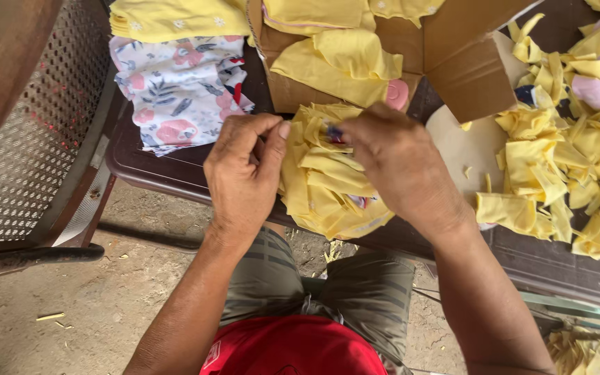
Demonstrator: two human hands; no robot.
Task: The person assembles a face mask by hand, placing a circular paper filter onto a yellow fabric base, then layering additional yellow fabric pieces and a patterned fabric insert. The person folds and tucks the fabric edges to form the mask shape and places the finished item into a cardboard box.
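1. Standing at the far left is a metal mesh chair (29, 139) with a brown frame, set on a dirt floor (71, 305) strewn with small scraps.
2. Lying next to it, on the left end of the dark brown desk (154, 173), is a folded floral cloth (182, 90) in white, pink and blue, with a folded yellow cloth (175, 17) just behind it.
3. Pinching with thumb and fingers drawn together, the left hand (244, 170) is closed at the left edge of a bundle of yellow fabric pieces (328, 180); what exactly sits between the fingertips cannot be told.
4. Resting at the near edge of the desk, the bundle lies between the two hands, right above the person's lap, and partly overhangs the edge.
5. Curling over the top of the bundle, the right hand (401, 163) grips the yellow fabric pieces, with a small dark blue bit showing at its fingertips.
6. Sitting behind the hands is an open cardboard box (460, 55) holding more yellow cloth, with a small pink piece (397, 94) at its front.
7. Spreading across the right end of the desk is a loose heap of yellow scraps (564, 153), with a few pale pink bits mixed in.
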